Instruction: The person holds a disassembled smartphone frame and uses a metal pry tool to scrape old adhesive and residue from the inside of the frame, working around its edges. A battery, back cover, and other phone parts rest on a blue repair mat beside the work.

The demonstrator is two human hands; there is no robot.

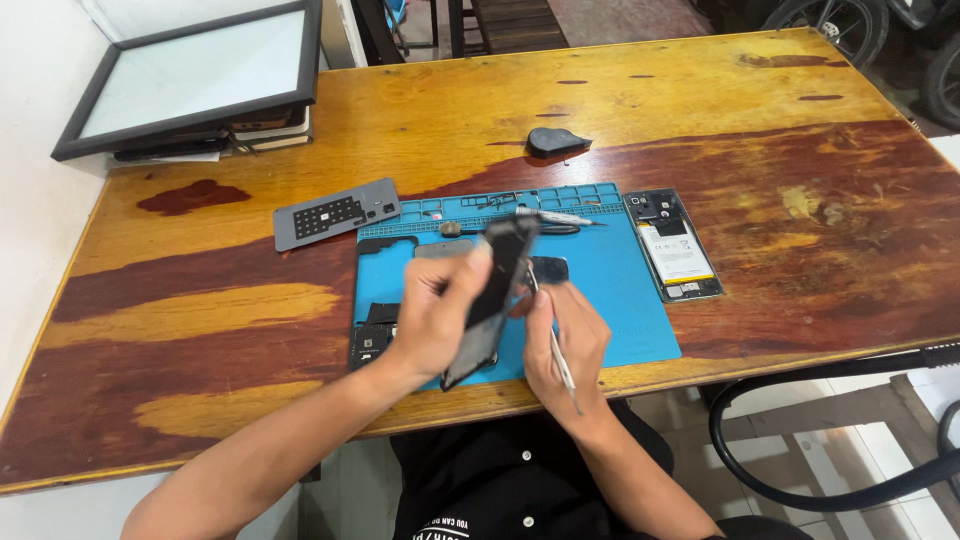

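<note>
A person is sitting at a worn wooden table and working over a blue repair mat that is lying near its front edge. The left hand is gripping a dark phone body, fingers and thumb closed around its long edges, and is holding it tilted on end above the mat, its upper end blurred. The right hand is sitting just beside the phone body, its fingers pinched shut on a thin metal tool, likely tweezers, whose shaft is running down past the palm toward the table edge; the working tip near the phone is hidden by the fingers. On the mat behind the hands, a slim pen-like screwdriver is lying across the tray compartments along the mat's far edge. A small dark part is resting at the mat's left edge, partly under the left wrist. Just off the right edge of the mat, an opened phone is lying face down with its pale battery and circuit board showing. To the left of the mat, a grey rectangular screw-sorting pad is lying at a slant. Farther back, a small black teardrop-shaped pick is resting on the wood. At the far left corner, a black-framed panel is leaning on a stack of flat items.
</note>
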